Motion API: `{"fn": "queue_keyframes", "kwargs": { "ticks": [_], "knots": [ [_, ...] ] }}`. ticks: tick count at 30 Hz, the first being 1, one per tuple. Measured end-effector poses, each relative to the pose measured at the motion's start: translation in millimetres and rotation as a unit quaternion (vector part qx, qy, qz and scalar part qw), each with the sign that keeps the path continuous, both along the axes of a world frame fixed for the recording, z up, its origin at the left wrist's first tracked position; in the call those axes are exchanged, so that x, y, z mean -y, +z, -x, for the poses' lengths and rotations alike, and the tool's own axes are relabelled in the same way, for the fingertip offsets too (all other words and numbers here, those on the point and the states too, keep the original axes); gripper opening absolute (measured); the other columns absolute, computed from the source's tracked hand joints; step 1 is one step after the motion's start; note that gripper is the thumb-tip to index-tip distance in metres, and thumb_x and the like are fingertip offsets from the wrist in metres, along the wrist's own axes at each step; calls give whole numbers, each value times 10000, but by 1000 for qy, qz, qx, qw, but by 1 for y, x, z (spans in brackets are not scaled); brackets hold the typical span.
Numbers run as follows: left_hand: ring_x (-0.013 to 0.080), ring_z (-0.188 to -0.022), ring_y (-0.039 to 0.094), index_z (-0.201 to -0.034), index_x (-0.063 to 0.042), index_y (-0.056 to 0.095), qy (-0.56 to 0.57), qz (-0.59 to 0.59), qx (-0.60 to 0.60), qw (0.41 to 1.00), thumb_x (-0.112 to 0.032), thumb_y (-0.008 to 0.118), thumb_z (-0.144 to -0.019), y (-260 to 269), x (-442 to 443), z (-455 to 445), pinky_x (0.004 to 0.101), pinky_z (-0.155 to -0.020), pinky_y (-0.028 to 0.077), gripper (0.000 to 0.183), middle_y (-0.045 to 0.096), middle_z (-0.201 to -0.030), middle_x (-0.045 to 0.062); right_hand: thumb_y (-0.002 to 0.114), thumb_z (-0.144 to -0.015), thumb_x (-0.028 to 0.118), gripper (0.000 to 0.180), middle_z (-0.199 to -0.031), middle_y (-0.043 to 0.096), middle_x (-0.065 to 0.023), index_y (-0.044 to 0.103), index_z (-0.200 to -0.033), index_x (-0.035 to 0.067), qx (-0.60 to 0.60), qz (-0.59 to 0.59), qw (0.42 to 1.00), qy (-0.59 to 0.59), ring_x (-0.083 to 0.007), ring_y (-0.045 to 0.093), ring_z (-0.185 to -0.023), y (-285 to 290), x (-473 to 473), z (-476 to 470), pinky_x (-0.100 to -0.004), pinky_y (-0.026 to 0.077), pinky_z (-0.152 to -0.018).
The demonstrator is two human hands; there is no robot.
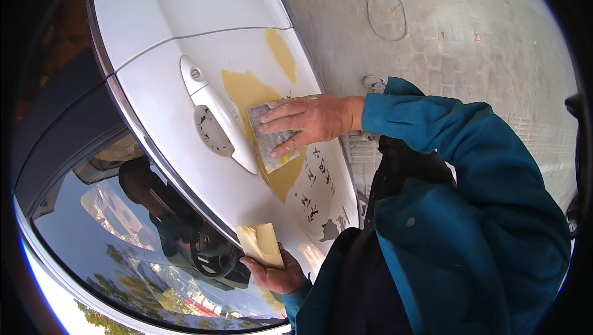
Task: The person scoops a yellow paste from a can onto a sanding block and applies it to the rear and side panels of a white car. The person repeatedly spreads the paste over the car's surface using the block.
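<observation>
My right hand (317, 119) lies over a grey, flat filler spreader (266, 140), fingers spread along its face and thumb at the lower side. The spreader rests against a patch of yellow body filler (248, 85) on a white car door (162, 73), beside the door handle (222, 115). Lower down, my left hand (285, 272) grips a pale yellow rectangular plate (260, 242), which appears to carry smooth yellow filler. That plate is held near the door's window edge.
Another yellow filler patch (281, 54) sits near the panel seam. Dark chipped marks and a bare grey spot (330, 230) show on the lower door. The side window (153, 233) reflects trees. A cable (403, 13) loops over the paved floor (463, 66).
</observation>
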State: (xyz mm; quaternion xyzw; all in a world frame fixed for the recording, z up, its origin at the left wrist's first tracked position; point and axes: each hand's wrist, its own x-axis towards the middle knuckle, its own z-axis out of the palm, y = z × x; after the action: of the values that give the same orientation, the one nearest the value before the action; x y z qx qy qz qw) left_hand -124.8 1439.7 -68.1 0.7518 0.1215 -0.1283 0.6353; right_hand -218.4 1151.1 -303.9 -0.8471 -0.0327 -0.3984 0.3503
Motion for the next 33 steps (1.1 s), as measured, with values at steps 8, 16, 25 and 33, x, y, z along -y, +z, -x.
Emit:
{"fn": "queue_keyframes", "kwargs": {
  "ticks": [8, 16, 25, 33],
  "knots": [
    [259, -1350, 633, -1600, -23, 502, 53, -71, 49, 995, -491, 610, -1131, -8, 1, -2, 392, -1022, 612, 672, 571, -1546, 134, 686, -972, 89, 591, -1664, 535, -38, 720, -1474, 398, 24, 1, 999, 34, -290, 467, -1550, -22, 5, -25, -545, 364, -1351],
    [257, -1320, 644, -1580, -35, 531, 27, -74, 58, 995, -499, 639, -1119, 0, 13, -7, 386, -983, 613, 663, 596, -1518, 130, 711, -973, 110, 571, -1622, 582, -14, 725, -1454, 417, -77, 47, 996, -21, -267, 494, -1526, -59, -5, 13, -527, 406, -1327],
    [256, -1280, 653, -1567, -42, 545, 18, 2, 39, 999, -510, 667, -1103, 8, 0, -9, 395, -965, 611, 670, 619, -1485, 125, 726, -931, 73, 619, -1632, 575, -38, 723, -1465, 387, -39, 7, 998, -45, -292, 524, -1503, -11, -24, 36, -516, 414, -1329],
    [256, -1278, 647, -1567, -51, 547, 25, -21, 38, 999, -517, 682, -1091, 7, -11, -4, 392, -939, 592, 679, 616, -1488, 114, 704, -976, 121, 529, -1647, 573, -40, 750, -1443, 363, 28, 30, 999, -5, -284, 522, -1508, 3, -14, -1, -499, 427, -1318]
  ]
}}
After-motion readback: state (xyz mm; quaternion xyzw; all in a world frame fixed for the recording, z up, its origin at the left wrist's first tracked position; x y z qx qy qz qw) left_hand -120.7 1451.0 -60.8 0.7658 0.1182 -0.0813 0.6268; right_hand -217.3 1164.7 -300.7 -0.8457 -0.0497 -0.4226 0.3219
